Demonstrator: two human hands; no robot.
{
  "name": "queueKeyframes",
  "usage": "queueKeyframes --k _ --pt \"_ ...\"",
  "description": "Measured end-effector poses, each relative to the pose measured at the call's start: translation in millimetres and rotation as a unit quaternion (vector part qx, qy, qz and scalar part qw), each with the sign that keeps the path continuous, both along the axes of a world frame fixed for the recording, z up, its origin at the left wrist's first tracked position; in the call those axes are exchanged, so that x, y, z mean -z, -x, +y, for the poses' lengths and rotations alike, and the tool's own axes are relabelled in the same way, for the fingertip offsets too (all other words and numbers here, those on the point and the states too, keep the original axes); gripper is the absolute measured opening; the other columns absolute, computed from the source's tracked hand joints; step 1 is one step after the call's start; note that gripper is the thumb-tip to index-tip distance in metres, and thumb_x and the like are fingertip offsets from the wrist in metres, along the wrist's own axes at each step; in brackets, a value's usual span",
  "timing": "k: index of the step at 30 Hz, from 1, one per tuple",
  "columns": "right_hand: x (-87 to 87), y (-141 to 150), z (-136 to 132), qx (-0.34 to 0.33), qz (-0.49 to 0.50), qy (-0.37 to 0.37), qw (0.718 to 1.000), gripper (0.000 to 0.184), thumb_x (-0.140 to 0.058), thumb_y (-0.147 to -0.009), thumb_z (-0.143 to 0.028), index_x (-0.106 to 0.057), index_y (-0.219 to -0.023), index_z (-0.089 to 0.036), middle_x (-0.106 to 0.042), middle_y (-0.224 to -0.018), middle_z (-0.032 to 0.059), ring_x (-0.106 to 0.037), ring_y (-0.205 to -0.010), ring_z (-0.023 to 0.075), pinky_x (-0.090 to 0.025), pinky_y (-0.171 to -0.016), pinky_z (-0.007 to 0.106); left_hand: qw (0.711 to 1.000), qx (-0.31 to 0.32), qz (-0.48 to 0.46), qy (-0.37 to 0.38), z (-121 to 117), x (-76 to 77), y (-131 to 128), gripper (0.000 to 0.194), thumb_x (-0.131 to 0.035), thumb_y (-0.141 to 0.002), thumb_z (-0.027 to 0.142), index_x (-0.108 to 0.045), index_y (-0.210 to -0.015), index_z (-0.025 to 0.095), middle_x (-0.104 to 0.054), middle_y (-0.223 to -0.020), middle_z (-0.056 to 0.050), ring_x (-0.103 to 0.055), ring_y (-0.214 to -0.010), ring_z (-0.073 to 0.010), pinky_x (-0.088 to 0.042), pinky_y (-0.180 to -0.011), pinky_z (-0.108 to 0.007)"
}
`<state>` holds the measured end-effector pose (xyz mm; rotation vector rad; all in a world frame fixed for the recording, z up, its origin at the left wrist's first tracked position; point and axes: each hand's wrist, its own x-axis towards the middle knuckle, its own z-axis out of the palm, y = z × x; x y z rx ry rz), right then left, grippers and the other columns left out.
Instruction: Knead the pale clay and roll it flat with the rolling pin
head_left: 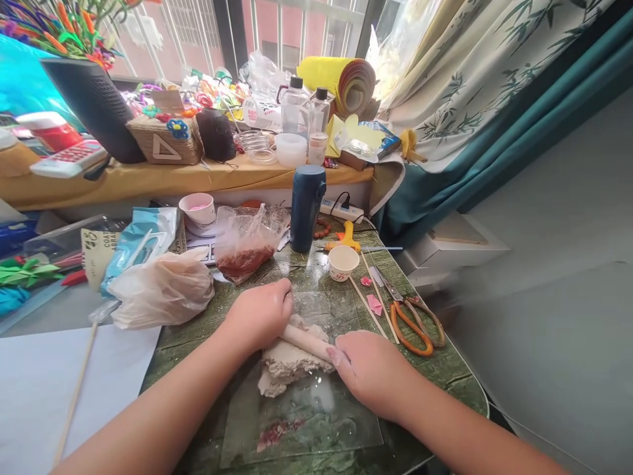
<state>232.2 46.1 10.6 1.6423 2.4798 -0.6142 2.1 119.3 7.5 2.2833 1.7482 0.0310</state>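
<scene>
A pale wooden rolling pin (307, 342) lies across a slab of whitish, crumbly-edged clay (284, 365). My left hand (262, 313) is closed around the pin's far left end, and my right hand (370, 369) grips its near right end. Both ends of the pin are hidden inside the hands. Under the clay is a clear sheet (346, 422) on the green, wood-patterned table, with small white crumbs and a reddish smear (279, 433) on it.
Orange-handled scissors (413, 323), thin sticks (368, 307) and a paper cup (343, 262) lie to the right. Behind stand a dark blue bottle (307, 210), a bag of reddish material (247, 254) and a yellow glue gun (349, 237). A crumpled plastic bag (163, 290) sits at left.
</scene>
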Motion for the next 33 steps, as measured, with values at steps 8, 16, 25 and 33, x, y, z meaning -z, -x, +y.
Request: queueKeyframes --k 8,16,25,33 --pt "-5.0 -0.4 5.5 -0.032 0.005 -0.014 0.999 0.056 -0.026 -0.109 -0.041 -0.069 -0.08 -0.02 -0.072 -0.079 0.0061 -0.06 -0.072 0.0202 -0.025 -0.061 0.032 1.0 0.008 0.015 0.006 3.1 -1.3 -2.9 0.033 -0.037 -0.098 0.033 -0.067 -0.092 0.023 -0.076 -0.084 -0.009 -0.07 -0.077 -0.0287 -0.044 -0.068 -0.035" --pt "-18.8 4.0 -0.7 -0.004 -0.009 -0.046 0.999 0.055 -0.032 -0.107 -0.05 -0.071 -0.084 -0.017 -0.076 -0.084 0.01 -0.068 -0.075 0.0239 -0.027 -0.059 0.031 0.997 0.029 0.038 -0.056 -13.7 -28.6 -2.1 0.05 -0.034 -0.102 0.047 -0.071 -0.08 0.02 -0.077 -0.08 -0.012 -0.074 -0.078 -0.029 -0.047 -0.07 -0.035" --pt "-20.8 6.2 -15.8 0.053 0.036 -0.063 0.996 0.039 -0.053 -0.097 -0.057 -0.064 -0.097 -0.02 -0.076 -0.09 0.0082 -0.07 -0.082 0.0262 -0.029 -0.06 0.03 0.993 0.052 0.018 -0.105 -35.3 -32.9 19.3 0.045 -0.034 -0.104 0.048 -0.064 -0.082 0.023 -0.073 -0.081 -0.007 -0.07 -0.082 -0.0247 -0.044 -0.069 -0.031" --pt "-12.2 19.2 -35.3 0.002 0.023 -0.113 0.993 0.035 -0.04 -0.105 -0.045 -0.063 -0.098 -0.019 -0.075 -0.095 0.0094 -0.07 -0.084 0.0258 -0.037 -0.065 0.031 0.987 0.07 -0.022 -0.146 -47.6 -20.8 31.1 0.043 -0.03 -0.105 0.041 -0.06 -0.079 0.023 -0.069 -0.083 -0.006 -0.065 -0.083 -0.0245 -0.045 -0.076 -0.034"
